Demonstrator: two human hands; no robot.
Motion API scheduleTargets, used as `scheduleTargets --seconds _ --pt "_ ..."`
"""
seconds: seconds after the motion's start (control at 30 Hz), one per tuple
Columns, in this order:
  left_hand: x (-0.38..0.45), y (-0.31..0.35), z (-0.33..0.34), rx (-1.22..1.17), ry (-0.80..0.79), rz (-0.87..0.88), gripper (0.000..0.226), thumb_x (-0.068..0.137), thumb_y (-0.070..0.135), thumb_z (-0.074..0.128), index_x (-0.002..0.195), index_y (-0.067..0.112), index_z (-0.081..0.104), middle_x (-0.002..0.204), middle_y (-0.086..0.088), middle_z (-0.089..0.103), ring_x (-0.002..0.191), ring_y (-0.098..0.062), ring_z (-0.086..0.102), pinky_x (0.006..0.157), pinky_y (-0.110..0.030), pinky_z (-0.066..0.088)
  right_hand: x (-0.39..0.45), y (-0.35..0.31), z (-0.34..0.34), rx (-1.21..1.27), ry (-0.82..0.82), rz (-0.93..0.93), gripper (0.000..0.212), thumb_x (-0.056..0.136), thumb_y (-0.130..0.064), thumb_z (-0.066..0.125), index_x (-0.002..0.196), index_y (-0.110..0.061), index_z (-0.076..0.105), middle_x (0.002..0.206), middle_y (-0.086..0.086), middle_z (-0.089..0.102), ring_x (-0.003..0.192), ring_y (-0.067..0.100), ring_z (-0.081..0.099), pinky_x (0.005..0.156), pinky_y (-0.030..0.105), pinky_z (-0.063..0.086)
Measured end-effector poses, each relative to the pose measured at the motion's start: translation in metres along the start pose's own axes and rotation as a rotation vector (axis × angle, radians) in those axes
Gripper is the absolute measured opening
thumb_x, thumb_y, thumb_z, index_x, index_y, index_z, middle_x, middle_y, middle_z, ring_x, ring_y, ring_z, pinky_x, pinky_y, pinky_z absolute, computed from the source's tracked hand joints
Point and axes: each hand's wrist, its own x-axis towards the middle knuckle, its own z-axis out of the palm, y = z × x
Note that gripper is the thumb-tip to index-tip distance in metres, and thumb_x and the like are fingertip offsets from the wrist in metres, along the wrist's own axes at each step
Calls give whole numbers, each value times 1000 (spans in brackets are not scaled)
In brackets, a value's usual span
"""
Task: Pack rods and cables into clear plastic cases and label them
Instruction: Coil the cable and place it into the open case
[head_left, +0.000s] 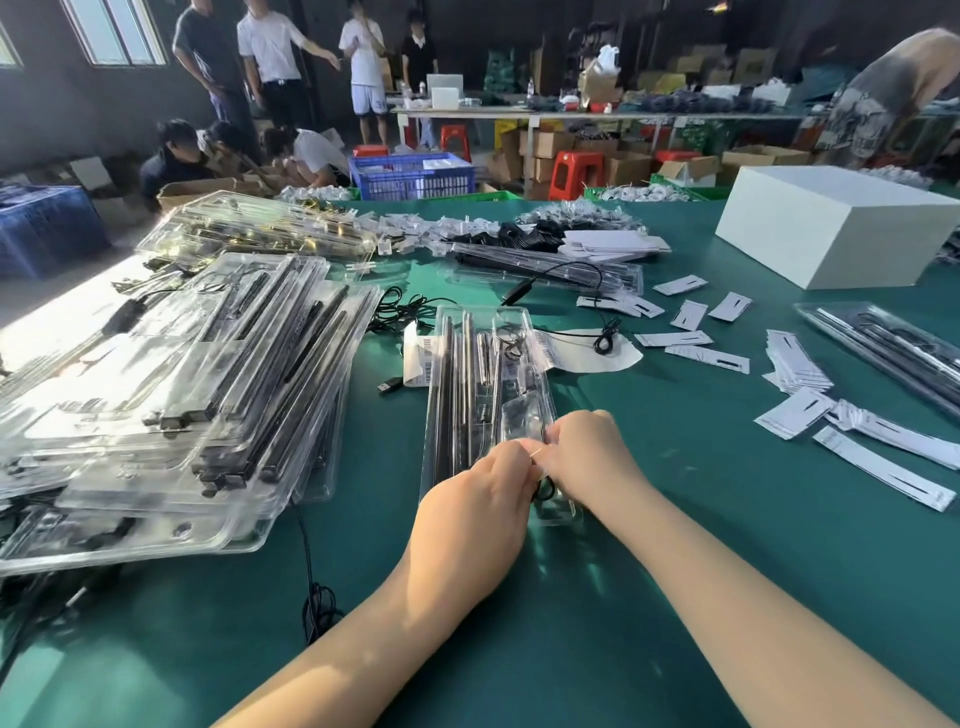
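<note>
White box (831, 228) on green table (649, 571)

I see hard daylight pouring from the windows (111, 31) at upper left, glare blowing out the stacked clear cases (156, 395), dim murky back wall, soft motion blur, wide-angle bending at edges

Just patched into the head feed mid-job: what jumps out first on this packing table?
Dead centre, both hands meet over the near end of a clear plastic case holding dark rods: the left hand and right hand pinch something small between them, too small to identify. To the left, a tall untidy stack of filled cases dominates the green table. A big white box sits far right, with white label strips scattered before it.
</note>
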Motion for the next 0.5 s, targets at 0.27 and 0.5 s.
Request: scheduleTargets --seconds 0.27,0.5 --pt "-1 4 6 123 -60 108 15 90 25 63 85 13 56 83 3 62 61 -22 61 44 -28 40 -12 28 22 136 209 -100 54 88 -53 59 130 -19 59 93 -2 49 89 21 54 73 29 41" --pt "0 -7 6 145 -178 18 55 92 56 41 135 23 49 136 0 48 130 -14 42 91 -27 46 -6 36 12 195 89 -183 49 89 -44 64 131 -22 59 64 -9 41 57 4 40 50 15 31"
